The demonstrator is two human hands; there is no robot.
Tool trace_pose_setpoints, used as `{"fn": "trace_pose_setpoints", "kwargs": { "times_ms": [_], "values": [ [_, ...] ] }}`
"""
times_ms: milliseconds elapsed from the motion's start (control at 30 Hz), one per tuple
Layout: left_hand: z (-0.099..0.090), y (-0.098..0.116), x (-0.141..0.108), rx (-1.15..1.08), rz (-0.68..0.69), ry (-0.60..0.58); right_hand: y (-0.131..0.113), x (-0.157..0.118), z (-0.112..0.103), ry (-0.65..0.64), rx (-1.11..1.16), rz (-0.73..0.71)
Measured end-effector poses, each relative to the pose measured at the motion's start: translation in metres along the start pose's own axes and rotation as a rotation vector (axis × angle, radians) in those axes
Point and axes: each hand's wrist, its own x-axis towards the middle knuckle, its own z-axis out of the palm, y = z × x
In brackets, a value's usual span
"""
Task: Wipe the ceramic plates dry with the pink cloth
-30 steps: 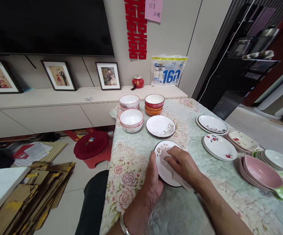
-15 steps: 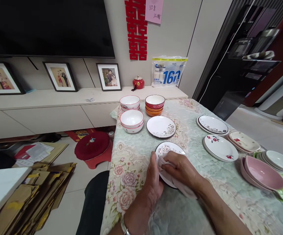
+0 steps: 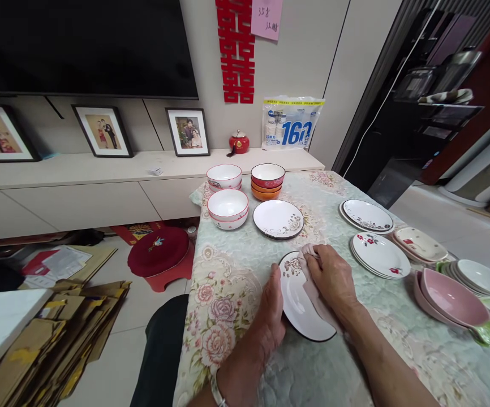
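Note:
A white plate [image 3: 299,299] with a dark rim and a brown flower pattern is held tilted over the near part of the table. My left hand [image 3: 270,308] grips its left edge, the thumb along the rim and the other fingers hidden beneath. In my right hand [image 3: 334,277] is a pale pink cloth [image 3: 313,288], pressed against the plate's upper right rim and trailing down across its right side. Just beyond lies a similar dark-rimmed plate [image 3: 276,219], apparently stacked on another.
White bowls with red rims [image 3: 228,206] and red and orange bowls [image 3: 267,180] stand at the table's far end. To the right are flowered plates [image 3: 378,254], pink leaf-shaped bowls [image 3: 448,297] and pale bowls [image 3: 485,277]. A red stool [image 3: 160,257] stands left of the table.
My right hand and the cloth have moved from the plate's middle to its upper right rim. The plate has shifted slightly right and toward me, showing more of its surface.

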Motion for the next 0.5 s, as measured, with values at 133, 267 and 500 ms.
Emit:
{"fn": "trace_pose_setpoints", "kwargs": {
  "times_ms": [133,267,500],
  "values": [
    [-0.001,-0.001,0.001,0.006,0.003,-0.015,-0.014,-0.004,-0.001,-0.067,0.194,-0.139],
    [-0.001,0.000,-0.001,0.025,0.036,-0.014,-0.027,-0.006,-0.004,-0.207,0.368,-0.350],
    [-0.002,0.002,0.001,0.019,-0.021,-0.039,-0.004,0.005,-0.007,-0.111,0.233,-0.213]
  ]
}}
